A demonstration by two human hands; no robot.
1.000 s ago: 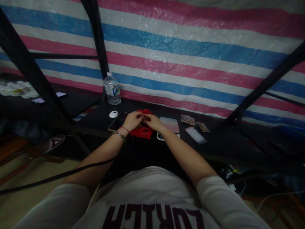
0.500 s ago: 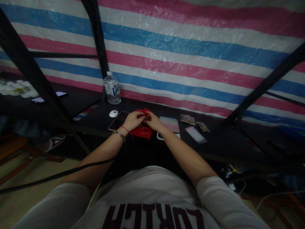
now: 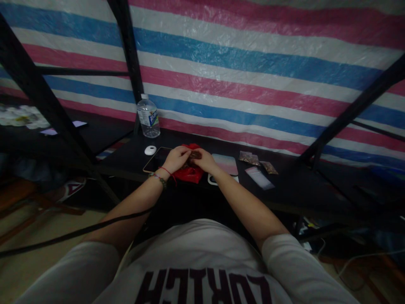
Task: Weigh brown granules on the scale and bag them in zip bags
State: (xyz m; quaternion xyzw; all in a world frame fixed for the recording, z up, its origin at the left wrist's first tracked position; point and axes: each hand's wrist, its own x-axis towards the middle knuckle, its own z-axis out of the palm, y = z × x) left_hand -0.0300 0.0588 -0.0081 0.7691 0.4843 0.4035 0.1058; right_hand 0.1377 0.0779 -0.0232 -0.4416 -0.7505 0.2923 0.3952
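A red plastic bag (image 3: pixel 190 174) lies on the black table, with dark brown bits inside its opening. Over that opening, my left hand (image 3: pixel 177 159) and my right hand (image 3: pixel 203 160) meet, fingers bent toward each other. Between their fingertips is a small brownish, see-through packet (image 3: pixel 195 155), pinched from both sides; its details are too dim to make out. Right of my right hand lies a pale pink-and-blue flat panel (image 3: pixel 225 164), with a white-edged phone (image 3: pixel 212 180) partly beneath it. A dark-screened phone (image 3: pixel 157 159) rests beside my left hand.
Small filled packets (image 3: pixel 249 158) and another filled packet (image 3: pixel 269 167) lie to the right, near some flat clear bags (image 3: pixel 259 178). A clear plastic bottle (image 3: pixel 148 116) stands at the back left, behind a white round object (image 3: pixel 150 150). Black frame posts (image 3: pixel 128 50) flank the table.
My fingers have shifted slightly over the red bag, and the brownish packet between them shows more plainly. The whole view has moved a little; the other things stay put.
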